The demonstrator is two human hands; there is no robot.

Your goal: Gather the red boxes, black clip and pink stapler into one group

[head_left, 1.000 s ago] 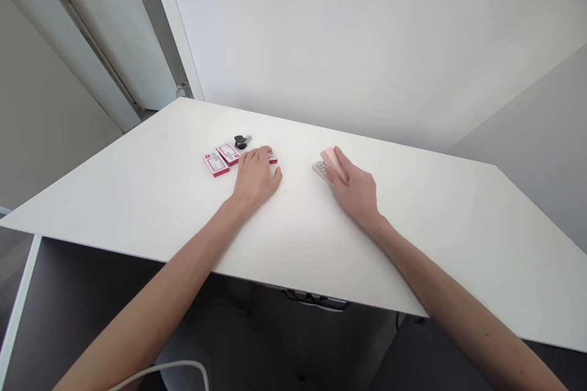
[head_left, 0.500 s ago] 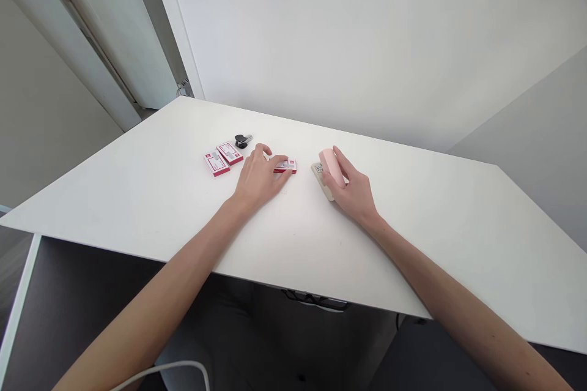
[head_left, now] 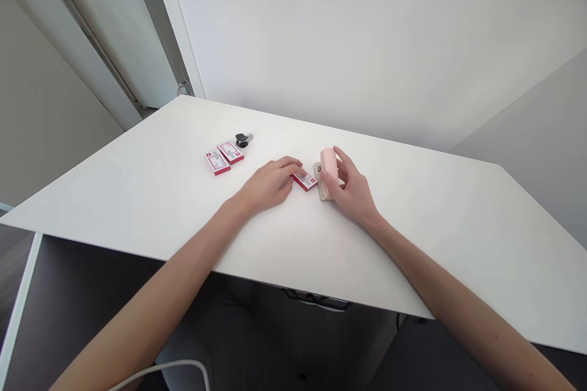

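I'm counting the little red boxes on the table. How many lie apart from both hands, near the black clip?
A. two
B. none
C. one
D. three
A: two red boxes lie side by side by the black clip, while a third red box is at the left hand, next to the pink stapler in the right hand.

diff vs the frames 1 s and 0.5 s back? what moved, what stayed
The left hand slid one red-and-white staple box rightward and nearer, from beside the other boxes to just left of the pink stapler; fingertips rest on it. The right hand shifted its grip on the stapler, which turned slightly. Unchanged: two staple boxes and the black binder clip on the white table.
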